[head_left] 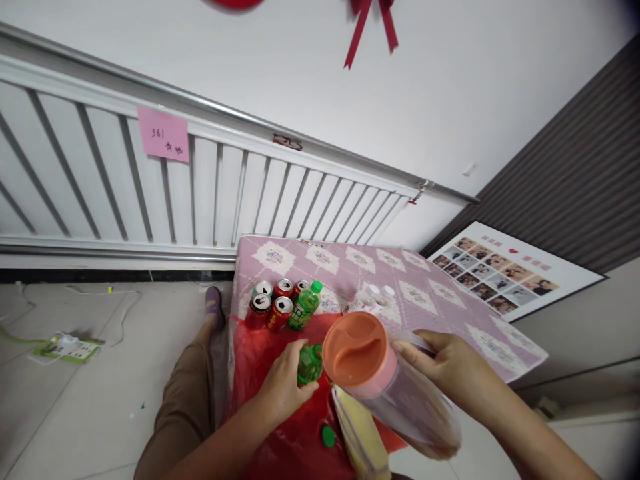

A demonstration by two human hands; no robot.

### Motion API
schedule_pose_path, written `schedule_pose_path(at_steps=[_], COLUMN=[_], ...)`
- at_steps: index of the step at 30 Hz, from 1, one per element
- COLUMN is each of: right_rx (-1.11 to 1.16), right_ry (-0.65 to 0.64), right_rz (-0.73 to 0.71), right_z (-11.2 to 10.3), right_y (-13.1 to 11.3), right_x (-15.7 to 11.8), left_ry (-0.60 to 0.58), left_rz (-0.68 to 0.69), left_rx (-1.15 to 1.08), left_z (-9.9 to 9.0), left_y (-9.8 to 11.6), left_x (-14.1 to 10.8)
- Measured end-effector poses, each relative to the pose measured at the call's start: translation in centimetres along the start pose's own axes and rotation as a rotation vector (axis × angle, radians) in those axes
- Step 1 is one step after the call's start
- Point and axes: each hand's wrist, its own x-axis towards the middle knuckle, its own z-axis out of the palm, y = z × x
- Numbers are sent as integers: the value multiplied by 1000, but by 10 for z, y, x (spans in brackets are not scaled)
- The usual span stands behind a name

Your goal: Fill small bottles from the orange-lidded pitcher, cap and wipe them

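My left hand (284, 388) is wrapped round a small green plastic bottle (309, 367), its neck leaning toward the pitcher. My right hand (447, 363) grips the handle of a clear plastic pitcher (425, 423) with an orange lid (354, 347). The pitcher is tilted, lid end toward the bottle's neck; some brownish liquid shows low in its body. Whether lid and bottle touch, I cannot tell. Below them, a loose green cap (328, 437) lies on a red plastic sheet (280, 440), beside a folded yellow cloth (361, 433).
Several opened drink cans (280, 312) stand grouped beside a capped green bottle (305, 308) on the lilac patterned tablecloth (345, 257). White-capped bottles (374, 297) sit farther right. A white radiator (270, 193) runs behind. A framed photo board (515, 270) leans at right; a power strip (67, 348) lies on the floor.
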Motion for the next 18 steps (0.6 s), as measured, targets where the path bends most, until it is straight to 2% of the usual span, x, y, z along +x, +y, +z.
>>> schedule_pose_path(at_steps=[18], right_rx=[15], right_ry=[1], right_rz=[1], right_z=[-2], right_y=[-2], right_x=[0], left_ry=[2], left_rz=[-8], left_rx=[0], left_z=[0], left_y=[2], left_x=[0])
